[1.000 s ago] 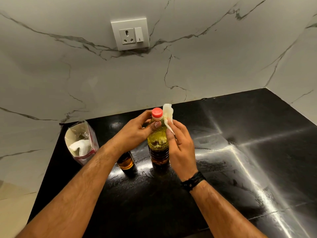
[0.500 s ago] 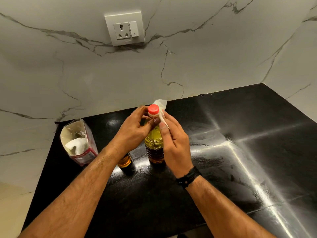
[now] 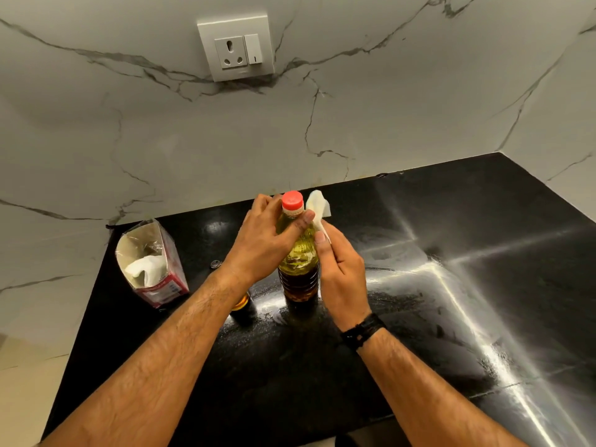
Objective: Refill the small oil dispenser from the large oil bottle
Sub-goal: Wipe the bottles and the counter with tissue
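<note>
The bottle (image 3: pixel 298 262) stands upright on the black counter (image 3: pixel 419 317), red cap (image 3: pixel 292 200) on, yellow oil filling it nearly to the neck. The left hand (image 3: pixel 263 240) curls round its shoulder just under the cap, thumb across the front. Touching the bottle's right side, the right hand (image 3: pixel 342 272) pinches a white tissue (image 3: pixel 317 209) (it sticks up beside the cap). Below the left wrist, mostly hidden, the dispenser (image 3: pixel 241 304) shows amber oil. Further left of the left hand, an open carton (image 3: pixel 151 266) holds white tissues.
</note>
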